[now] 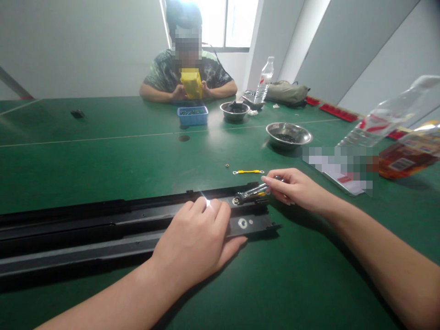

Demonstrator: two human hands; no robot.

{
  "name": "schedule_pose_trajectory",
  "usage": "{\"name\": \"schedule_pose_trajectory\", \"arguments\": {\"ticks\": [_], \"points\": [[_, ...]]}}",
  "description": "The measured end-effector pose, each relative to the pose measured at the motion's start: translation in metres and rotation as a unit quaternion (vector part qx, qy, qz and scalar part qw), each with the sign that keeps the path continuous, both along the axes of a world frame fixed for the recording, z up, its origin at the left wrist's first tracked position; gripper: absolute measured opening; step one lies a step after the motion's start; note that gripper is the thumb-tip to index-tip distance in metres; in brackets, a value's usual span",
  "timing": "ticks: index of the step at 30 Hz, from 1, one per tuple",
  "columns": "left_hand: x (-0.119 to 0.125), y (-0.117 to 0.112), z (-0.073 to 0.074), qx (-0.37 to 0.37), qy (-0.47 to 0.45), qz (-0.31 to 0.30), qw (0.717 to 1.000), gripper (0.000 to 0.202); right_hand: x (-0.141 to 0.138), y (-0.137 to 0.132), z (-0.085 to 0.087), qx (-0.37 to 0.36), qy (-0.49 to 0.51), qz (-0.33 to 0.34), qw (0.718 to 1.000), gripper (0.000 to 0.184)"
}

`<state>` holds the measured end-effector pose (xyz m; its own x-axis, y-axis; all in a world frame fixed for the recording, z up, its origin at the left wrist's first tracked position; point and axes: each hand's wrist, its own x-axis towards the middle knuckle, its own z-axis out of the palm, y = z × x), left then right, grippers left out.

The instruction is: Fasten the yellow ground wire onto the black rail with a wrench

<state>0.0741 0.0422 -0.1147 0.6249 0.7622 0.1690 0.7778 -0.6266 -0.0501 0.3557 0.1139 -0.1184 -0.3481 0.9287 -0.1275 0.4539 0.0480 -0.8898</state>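
Observation:
Two long black metal rails (103,250) lie side by side on the green table, reaching out of view at the left. My left hand (195,236) grips them near their right end, fingers curled over the top and thumb along the near side. In my right hand (294,189) is a chrome wrench (253,190), held by its handle. The wrench's head sits around a nut at the end of the farther rail. A bit of yellow shows beneath the wrench. On the nearer rail is a bare round metal spot (242,223).
Beyond the rails lie a yellow wire with ring terminals (249,172) and a small brass-coloured nut (227,165). Farther back are steel bowls (288,129) and a blue bin (193,120). Bottles (405,158) stand at right. A person opposite holds a yellow package (191,85).

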Motion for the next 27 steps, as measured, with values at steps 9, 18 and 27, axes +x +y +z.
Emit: {"name": "schedule_pose_trajectory", "arguments": {"ticks": [9,18,27], "points": [[0.002,0.0,0.001,0.004,-0.008,0.005,1.0,0.043,-0.002,-0.001,0.005,-0.023,-0.046,0.01,0.999,0.044],[0.003,0.002,0.0,-0.012,0.003,0.008,1.0,0.045,0.001,-0.009,0.02,-0.125,-0.086,0.09,0.984,0.049],[0.003,0.0,0.0,-0.008,0.01,0.009,1.0,0.045,0.01,-0.008,0.023,-0.141,-0.098,0.112,0.979,0.048]]}}
